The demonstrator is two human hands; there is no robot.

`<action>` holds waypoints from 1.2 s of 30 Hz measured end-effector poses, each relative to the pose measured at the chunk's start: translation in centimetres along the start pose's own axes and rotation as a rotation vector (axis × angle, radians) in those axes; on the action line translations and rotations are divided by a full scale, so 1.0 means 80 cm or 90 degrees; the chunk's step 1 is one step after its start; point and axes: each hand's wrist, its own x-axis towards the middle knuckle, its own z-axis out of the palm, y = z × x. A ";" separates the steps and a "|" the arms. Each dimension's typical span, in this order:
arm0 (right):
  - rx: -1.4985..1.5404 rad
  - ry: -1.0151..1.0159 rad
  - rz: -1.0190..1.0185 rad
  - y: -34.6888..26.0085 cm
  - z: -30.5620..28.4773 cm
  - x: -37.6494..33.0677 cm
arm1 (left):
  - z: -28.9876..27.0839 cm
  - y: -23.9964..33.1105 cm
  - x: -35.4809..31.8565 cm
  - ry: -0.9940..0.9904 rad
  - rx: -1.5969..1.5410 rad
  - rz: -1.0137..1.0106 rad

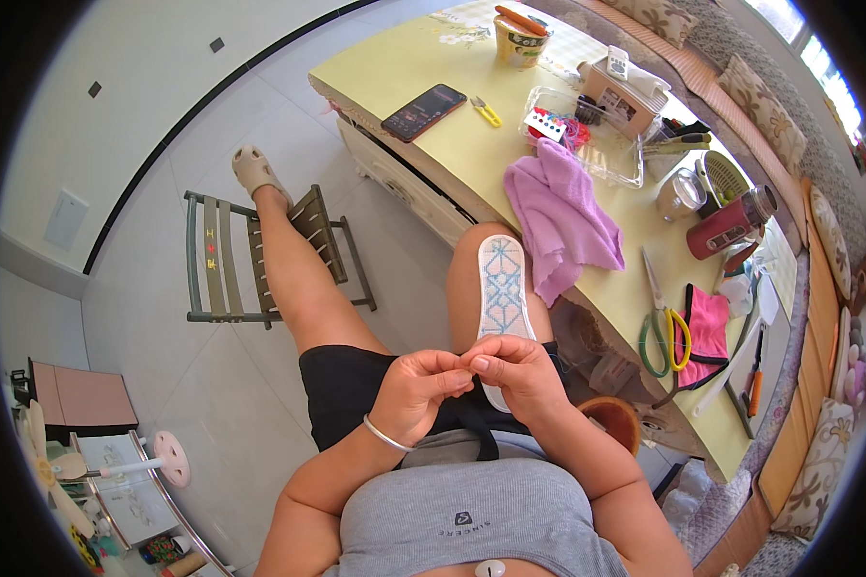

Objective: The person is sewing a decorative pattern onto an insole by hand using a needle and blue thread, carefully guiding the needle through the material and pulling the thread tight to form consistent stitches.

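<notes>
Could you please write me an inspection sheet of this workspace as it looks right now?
Surface: yellow table, crowded along its right side.
Job's things: white embroidered insole with blue stitching, resting on the knee.
Clutter: purple cloth, phone, green and yellow scissors, clear plastic box, red flask, noodle cup.
Hands: left hand and right hand meet fingertip to fingertip at the insole's near end; whether they pinch a needle or thread is too small to tell.
Cables: nothing seen.
Surroundings: tiled floor, slatted folding chair under the raised leg, cushioned bench.
</notes>
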 end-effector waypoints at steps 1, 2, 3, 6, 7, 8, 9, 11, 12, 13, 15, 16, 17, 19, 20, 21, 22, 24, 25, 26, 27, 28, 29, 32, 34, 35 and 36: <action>0.001 -0.001 -0.001 0.000 0.000 0.000 | 0.000 0.000 0.000 -0.005 0.000 0.001; 0.003 -0.003 -0.002 0.000 0.000 -0.001 | -0.001 0.000 -0.001 -0.010 0.001 0.001; 0.004 -0.005 -0.003 0.000 0.001 0.000 | -0.001 0.001 -0.001 -0.015 0.001 0.003; 0.028 -0.005 -0.005 0.000 0.000 -0.001 | -0.002 0.000 -0.003 -0.025 -0.001 0.001; 0.029 -0.009 -0.009 0.000 0.000 -0.001 | -0.002 0.000 -0.003 -0.026 -0.003 -0.002; 0.030 -0.013 -0.014 -0.001 0.000 -0.002 | -0.002 0.000 -0.003 -0.028 -0.005 -0.005; 0.031 -0.017 -0.017 -0.001 0.000 -0.002 | -0.002 -0.001 -0.003 -0.028 -0.007 -0.008; 0.024 -0.015 -0.019 -0.002 -0.001 -0.003 | -0.002 -0.002 -0.003 -0.022 -0.020 -0.019; 0.020 -0.014 -0.020 -0.002 -0.001 -0.003 | -0.002 -0.002 -0.003 -0.019 -0.026 -0.024; 0.020 -0.015 -0.021 -0.001 -0.002 -0.003 | -0.002 -0.003 -0.003 -0.018 -0.034 -0.028; 0.022 -0.015 -0.021 0.002 -0.004 -0.005 | -0.004 -0.007 -0.003 -0.014 -0.050 -0.039; 0.031 -0.011 -0.020 0.003 -0.004 -0.005 | -0.004 -0.007 -0.003 -0.022 -0.051 -0.037; 0.040 -0.007 -0.018 0.003 -0.003 -0.003 | -0.003 -0.006 -0.002 -0.029 -0.051 -0.036; 0.054 -0.009 -0.015 0.004 -0.002 -0.003 | -0.002 -0.004 -0.001 -0.032 -0.053 -0.035; 0.061 -0.015 -0.015 0.004 -0.002 -0.003 | -0.002 -0.002 -0.001 -0.027 -0.053 -0.036; 0.068 -0.023 -0.016 0.004 -0.002 -0.003 | 0.000 0.000 -0.002 -0.023 -0.052 -0.036; 0.078 -0.031 -0.010 0.003 -0.002 -0.003 | 0.002 0.001 -0.003 -0.019 -0.051 -0.033; 0.100 -0.048 0.002 0.002 -0.001 -0.002 | 0.006 0.002 -0.004 -0.013 -0.047 -0.028; 0.103 -0.053 0.002 0.002 -0.001 -0.001 | 0.006 0.002 -0.004 -0.015 -0.048 -0.024; 0.105 -0.057 0.003 0.002 -0.001 0.000 | 0.006 0.003 -0.005 -0.018 -0.049 -0.020; 0.108 -0.060 0.004 0.002 -0.001 0.001 | 0.007 0.003 -0.005 -0.021 -0.049 -0.016; 0.107 -0.054 0.002 0.002 0.001 0.000 | 0.007 0.003 -0.005 -0.019 -0.048 -0.017; 0.107 -0.048 -0.001 0.001 0.004 0.000 | 0.008 0.004 -0.005 -0.017 -0.046 -0.018; 0.075 -0.044 -0.020 0.005 0.004 -0.001 | 0.006 0.001 -0.004 -0.015 -0.029 -0.013; 0.051 -0.047 -0.035 0.004 0.006 -0.002 | 0.006 -0.001 -0.004 -0.012 -0.016 -0.008; 0.044 -0.050 -0.041 0.001 0.010 -0.003 | 0.006 -0.002 -0.004 -0.009 -0.011 -0.005; 0.037 -0.053 -0.047 -0.001 0.013 -0.004 | 0.007 -0.002 -0.004 -0.005 -0.005 -0.002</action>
